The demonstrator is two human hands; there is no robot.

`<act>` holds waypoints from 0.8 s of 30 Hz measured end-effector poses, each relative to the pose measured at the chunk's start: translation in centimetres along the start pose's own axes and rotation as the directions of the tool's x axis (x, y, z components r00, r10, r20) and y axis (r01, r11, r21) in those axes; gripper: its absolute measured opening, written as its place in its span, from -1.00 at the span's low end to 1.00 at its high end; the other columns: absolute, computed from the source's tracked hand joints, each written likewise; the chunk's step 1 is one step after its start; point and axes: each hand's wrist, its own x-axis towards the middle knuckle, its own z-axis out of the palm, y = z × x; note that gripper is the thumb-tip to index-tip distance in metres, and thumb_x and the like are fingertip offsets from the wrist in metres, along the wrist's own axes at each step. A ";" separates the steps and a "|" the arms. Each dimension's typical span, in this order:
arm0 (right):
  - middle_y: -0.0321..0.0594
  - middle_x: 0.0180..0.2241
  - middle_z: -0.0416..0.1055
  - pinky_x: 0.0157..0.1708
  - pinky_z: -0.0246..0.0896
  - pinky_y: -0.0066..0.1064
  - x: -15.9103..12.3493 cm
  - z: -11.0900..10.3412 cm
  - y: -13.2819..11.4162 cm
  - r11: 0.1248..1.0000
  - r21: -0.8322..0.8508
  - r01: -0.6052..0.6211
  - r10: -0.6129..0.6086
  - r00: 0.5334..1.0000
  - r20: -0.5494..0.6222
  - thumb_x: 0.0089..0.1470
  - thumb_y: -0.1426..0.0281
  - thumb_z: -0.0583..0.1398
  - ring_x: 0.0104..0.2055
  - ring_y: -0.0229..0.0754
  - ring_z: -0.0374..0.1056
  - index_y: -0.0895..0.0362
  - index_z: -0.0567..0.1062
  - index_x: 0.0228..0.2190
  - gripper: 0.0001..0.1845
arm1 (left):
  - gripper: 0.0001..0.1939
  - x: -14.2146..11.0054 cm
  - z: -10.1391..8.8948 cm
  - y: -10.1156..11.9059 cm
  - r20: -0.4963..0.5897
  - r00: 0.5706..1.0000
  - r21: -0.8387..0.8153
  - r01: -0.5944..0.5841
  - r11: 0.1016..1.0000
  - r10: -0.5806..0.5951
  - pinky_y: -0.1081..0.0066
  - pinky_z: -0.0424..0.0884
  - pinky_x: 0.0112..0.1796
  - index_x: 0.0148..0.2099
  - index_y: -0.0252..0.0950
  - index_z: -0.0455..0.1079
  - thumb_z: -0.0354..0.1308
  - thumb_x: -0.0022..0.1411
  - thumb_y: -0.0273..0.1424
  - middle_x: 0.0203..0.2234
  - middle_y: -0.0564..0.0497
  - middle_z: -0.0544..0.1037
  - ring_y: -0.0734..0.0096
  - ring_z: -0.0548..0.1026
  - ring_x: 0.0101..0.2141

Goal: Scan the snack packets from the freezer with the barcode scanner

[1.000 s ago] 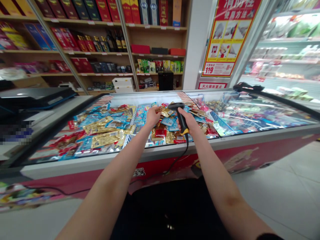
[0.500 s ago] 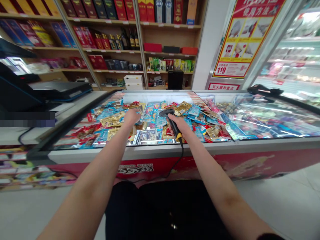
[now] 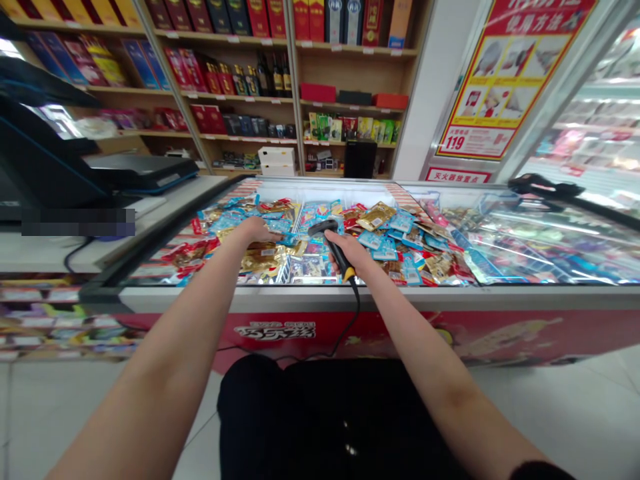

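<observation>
Right hand (image 3: 349, 251) is wrapping its fingers around the grip of a black-and-yellow handheld barcode scanner (image 3: 324, 229); thumb is lying along the top. Scanner is sitting above the middle section of the chest freezer (image 3: 400, 299), nearer the front edge than the right corners, head tilting toward the left edge. Its cable (image 3: 356, 303) is hanging over the front edge and down the red panel.

Left hand (image 3: 256, 231) is hovering low over the left section, palm down, fingers extending toward the wire divider (image 3: 286, 270). A blue packet (image 3: 286, 238) is lying right at the fingertips; can't tell whether they're pinching it, touching it or just above it, nor how wide they're spreading. Gold packets (image 3: 260, 260) are lying below that hand, toward the front edge. Mixed heap of blue packets (image 3: 385, 251) is filling the area right of the scanner.

My read: left hand is handling packets, right is holding the scanner ready. Next move is calling for a clean pinch on one packet, clear of the wire, with cable slack for the scanner.
</observation>
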 end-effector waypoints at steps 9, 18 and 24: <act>-0.36 -0.68 0.39 -0.76 0.21 -0.52 0.0 -0.3 0.1 1.000 0.006 0.009 -0.009 1.000 -0.005 0.38 0.11 0.23 -0.76 -0.30 0.28 0.13 0.42 -0.38 -0.61 | -0.74 -0.7 0.0 0.9 0.124 0.991 0.034 0.043 0.998 -0.047 0.30 0.51 -0.07 -0.51 -0.21 0.41 0.40 -0.01 -0.23 -0.58 -0.02 0.52 -0.02 0.63 -0.16; -0.33 -0.68 0.41 -0.75 0.24 -0.48 0.0 -1.4 0.3 0.999 0.025 0.044 -0.044 0.999 0.001 0.36 0.08 0.24 -0.75 -0.27 0.28 0.11 0.42 -0.35 -0.61 | -0.74 -2.6 2.7 4.7 0.263 0.941 -0.699 0.337 0.631 -0.211 0.26 0.58 -0.19 -0.47 -0.23 0.36 0.43 -0.01 -0.47 -0.54 0.03 0.54 0.20 0.64 -0.28; -0.34 -0.68 0.41 -0.77 0.20 -0.51 -1.1 -2.4 -0.5 0.998 0.034 0.061 -0.059 0.997 -0.054 0.37 0.09 0.24 -0.75 -0.27 0.29 0.10 0.40 -0.34 -0.64 | -0.69 -3.2 3.7 8.0 0.299 0.927 -0.789 0.374 0.487 -0.227 0.23 0.59 -0.13 -0.38 -0.27 0.33 0.47 0.06 -0.45 -0.44 -0.07 0.62 0.15 0.68 -0.18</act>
